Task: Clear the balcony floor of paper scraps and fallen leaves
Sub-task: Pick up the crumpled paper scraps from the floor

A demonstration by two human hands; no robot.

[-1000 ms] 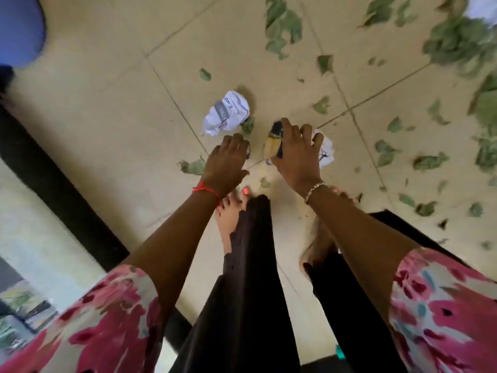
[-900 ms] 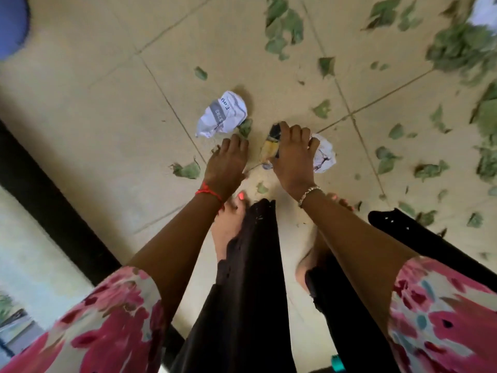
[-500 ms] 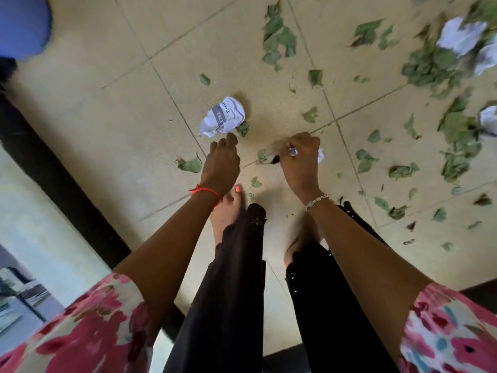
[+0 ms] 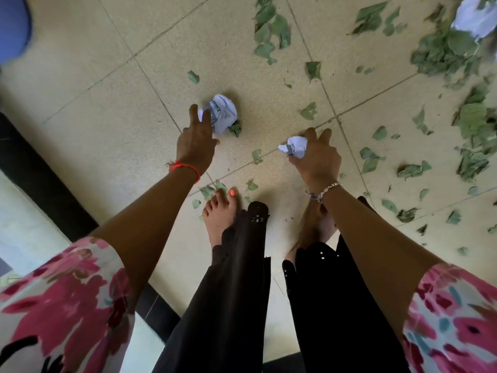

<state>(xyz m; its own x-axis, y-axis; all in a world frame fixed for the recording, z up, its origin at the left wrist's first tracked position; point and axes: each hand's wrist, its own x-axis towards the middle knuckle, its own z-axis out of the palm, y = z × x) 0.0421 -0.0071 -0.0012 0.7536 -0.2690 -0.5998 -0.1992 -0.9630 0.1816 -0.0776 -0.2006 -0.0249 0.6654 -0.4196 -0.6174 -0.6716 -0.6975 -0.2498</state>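
A small crumpled paper scrap (image 4: 294, 147) is off the floor, pinched in the right hand (image 4: 318, 157) between the thumb and curled fingers, with its white edges poking out at the hand's 9 o'clock side. At 10 o'clock from it, a larger paper ball (image 4: 224, 114) with grey print lies on the beige floor tiles (image 4: 107, 109). The left hand (image 4: 196, 142) reaches to this ball from its 7 o'clock side, fingers straight and spread wide. The fingertips overlap the ball's left edge, though I cannot tell whether they touch it. A green leaf (image 4: 236, 128) lies against the ball at its 5 o'clock.

More leaf bits (image 4: 372, 160) are scattered at 3 o'clock from the right hand, and a thick leaf heap (image 4: 446, 49) lies toward 2 o'clock. Beside that heap is a blurred white paper (image 4: 476, 16). A bare left foot (image 4: 220, 214) stands at 6 o'clock from the left hand, with small leaves around its toes. A black strip (image 4: 45, 179) borders the tiles at 8 o'clock.
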